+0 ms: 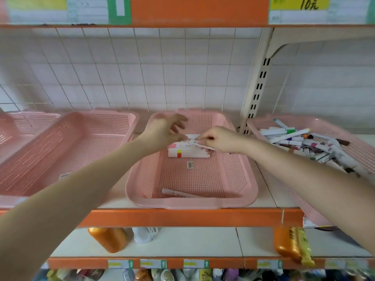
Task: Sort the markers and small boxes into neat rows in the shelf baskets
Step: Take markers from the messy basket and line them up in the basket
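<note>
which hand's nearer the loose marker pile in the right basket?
Right. The right hand sits just left of the marker pile; the left hand is further left, over the middle basket.

Marker row [188, 153] partly under right hand [221, 139]

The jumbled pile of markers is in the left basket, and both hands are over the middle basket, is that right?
No. The head view shows the jumbled pile of markers in the right basket, not the left. Both hands are over the middle basket: the left hand spread, the right hand pinching a white marker.
</note>
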Demonstrator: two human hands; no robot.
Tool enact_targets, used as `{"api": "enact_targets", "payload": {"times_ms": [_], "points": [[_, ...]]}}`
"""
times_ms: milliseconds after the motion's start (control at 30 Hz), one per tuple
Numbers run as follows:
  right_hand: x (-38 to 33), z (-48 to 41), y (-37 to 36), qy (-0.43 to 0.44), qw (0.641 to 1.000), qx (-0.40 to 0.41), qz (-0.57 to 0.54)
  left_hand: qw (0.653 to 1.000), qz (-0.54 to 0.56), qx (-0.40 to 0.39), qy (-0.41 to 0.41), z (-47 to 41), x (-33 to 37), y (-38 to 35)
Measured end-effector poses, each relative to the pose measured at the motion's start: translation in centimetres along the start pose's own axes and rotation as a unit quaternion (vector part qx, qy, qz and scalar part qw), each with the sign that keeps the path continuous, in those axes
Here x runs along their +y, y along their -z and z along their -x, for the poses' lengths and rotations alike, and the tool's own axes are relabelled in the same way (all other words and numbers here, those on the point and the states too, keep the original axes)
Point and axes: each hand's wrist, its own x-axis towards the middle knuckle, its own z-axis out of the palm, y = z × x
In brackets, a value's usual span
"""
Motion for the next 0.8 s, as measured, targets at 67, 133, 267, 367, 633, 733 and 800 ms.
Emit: {"api": "enact_targets", "payload": {"times_ms": [67,133,267,367,633,733,800], "points": [[0.1,0.0,-1.3,0.001,1.0,-0.013,0.015,0.99,-0.096,-0.1,-0.02,0.7,-0.1,-0.4],[0.4,-0.2,-2.4,-0.01,0.999,-0.03,0.018,0.978,-0.144,-0.153,-0.011,1.3,-0.2,-1.0],[0.6,0.0,-3.5,0.007,0.987,-0.101,0.126,0.957,-0.18,-0.227,-0.014,1.6,-0.6,-1.8],[1.2,0.3,-3.8,-0.002,0.973,-0.147,0.176,0.938,-0.209,-0.276,-0.022,1.8,-1.0,-2.3],[0.9,0.7,-4.6,0.025,0.964,-0.186,0.188,0.915,-0.212,-0.341,-0.043,2.8,-2.3,-3.0],[0.3,0.8,-5.0,0.042,0.945,-0.219,0.24,0.916,-0.178,-0.358,-0.041,2.8,-2.4,-3.0],[0.2,0.9,-5.4,0.046,0.935,-0.231,0.266,0.912,-0.159,-0.374,-0.047,2.9,-2.3,-3.0]]}}
